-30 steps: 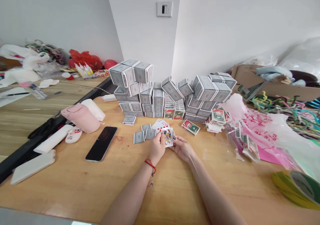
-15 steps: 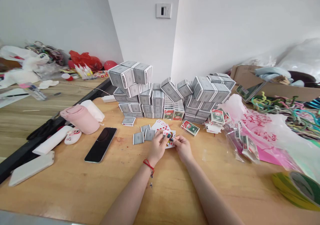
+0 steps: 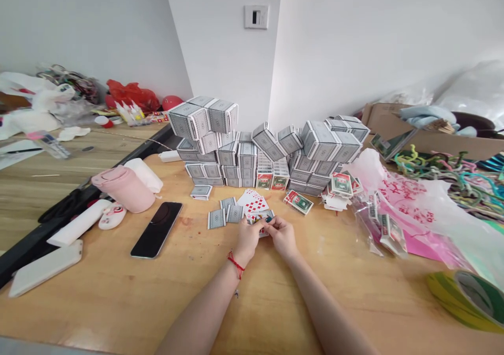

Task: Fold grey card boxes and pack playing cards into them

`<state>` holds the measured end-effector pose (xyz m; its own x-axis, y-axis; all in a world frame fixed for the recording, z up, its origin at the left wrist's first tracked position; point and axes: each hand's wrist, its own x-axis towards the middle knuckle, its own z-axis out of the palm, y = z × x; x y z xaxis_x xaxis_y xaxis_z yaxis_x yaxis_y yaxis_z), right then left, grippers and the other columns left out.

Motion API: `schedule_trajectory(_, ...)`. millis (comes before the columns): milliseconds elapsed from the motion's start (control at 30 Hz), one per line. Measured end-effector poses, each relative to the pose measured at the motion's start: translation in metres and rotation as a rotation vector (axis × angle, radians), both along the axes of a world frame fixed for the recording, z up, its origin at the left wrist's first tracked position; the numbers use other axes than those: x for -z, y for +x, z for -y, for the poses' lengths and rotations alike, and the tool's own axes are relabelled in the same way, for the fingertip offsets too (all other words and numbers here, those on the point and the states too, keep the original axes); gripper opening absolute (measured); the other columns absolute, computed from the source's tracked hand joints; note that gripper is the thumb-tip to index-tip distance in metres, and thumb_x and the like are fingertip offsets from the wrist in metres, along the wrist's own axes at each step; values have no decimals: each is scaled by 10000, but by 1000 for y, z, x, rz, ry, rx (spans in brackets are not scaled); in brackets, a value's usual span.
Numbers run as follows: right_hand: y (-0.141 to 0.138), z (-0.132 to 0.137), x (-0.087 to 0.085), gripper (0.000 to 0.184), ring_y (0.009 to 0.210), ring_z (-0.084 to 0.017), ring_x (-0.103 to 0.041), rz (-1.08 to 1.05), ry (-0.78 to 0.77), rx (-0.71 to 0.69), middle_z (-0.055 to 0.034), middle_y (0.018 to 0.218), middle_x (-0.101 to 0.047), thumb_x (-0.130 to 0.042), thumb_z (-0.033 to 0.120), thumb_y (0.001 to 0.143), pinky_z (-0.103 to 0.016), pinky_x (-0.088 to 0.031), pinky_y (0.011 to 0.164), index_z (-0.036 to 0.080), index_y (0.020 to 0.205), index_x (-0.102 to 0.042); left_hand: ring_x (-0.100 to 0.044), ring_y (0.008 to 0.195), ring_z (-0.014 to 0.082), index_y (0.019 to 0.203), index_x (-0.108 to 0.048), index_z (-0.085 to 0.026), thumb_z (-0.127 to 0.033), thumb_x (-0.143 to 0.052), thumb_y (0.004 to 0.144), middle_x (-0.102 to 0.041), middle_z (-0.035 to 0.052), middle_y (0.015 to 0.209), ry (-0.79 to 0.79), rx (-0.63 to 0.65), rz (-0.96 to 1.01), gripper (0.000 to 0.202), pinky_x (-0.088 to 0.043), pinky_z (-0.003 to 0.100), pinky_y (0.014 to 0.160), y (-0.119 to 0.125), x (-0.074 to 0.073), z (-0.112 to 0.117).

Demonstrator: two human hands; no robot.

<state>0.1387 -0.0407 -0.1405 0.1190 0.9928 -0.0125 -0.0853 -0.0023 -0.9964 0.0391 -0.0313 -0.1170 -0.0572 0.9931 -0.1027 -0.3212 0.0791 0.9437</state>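
My left hand (image 3: 247, 238) and my right hand (image 3: 282, 235) meet over the wooden table (image 3: 118, 286), both closed on a small bunch of miniature playing cards (image 3: 260, 220) held between the fingertips. A red string bracelet circles my left wrist. Just beyond the hands lies a fan of face-up red-suit cards (image 3: 254, 202), and to its left sit two small face-down packs (image 3: 225, 216). Behind them rises a wall of stacked grey-patterned card boxes (image 3: 244, 150).
A black phone (image 3: 156, 229), a pink cloth roll (image 3: 124, 188), a white roll (image 3: 76, 228) and a white phone case (image 3: 43, 268) lie at left. Pink and clear plastic bags (image 3: 405, 208), loose green-backed packs (image 3: 340, 184) and tape rolls (image 3: 468, 294) sit at right. A cardboard box (image 3: 413, 129) stands behind.
My two hands have drawn together and lowered toward the table. The face card that stood upright in my left hand is now tipped down and largely hidden between the fingers.
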Motion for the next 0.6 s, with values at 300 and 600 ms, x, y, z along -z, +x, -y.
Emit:
schedule_trajectory(300, 1, 1, -5, 242, 468, -113, -471, 45, -3, 29, 30, 514, -532, -649, 379, 620, -231, -388, 477, 179, 591, -514, -605, 745, 179, 816, -607, -118, -274, -634, 640, -659, 73, 809, 45, -6, -155, 237, -474, 292, 669, 1, 2, -2)
schedule_trajectory(600, 11, -6, 0, 357, 409, -81, -381, -79, -53, 223, 71, 462, -425, -656, 462, 618, -212, -328, 421, 193, 565, -427, -504, 723, 135, 703, -487, -173, -284, -390, 827, -542, 20, 748, 261, 50, -369, 193, -423, 251, 687, -2, -4, 2)
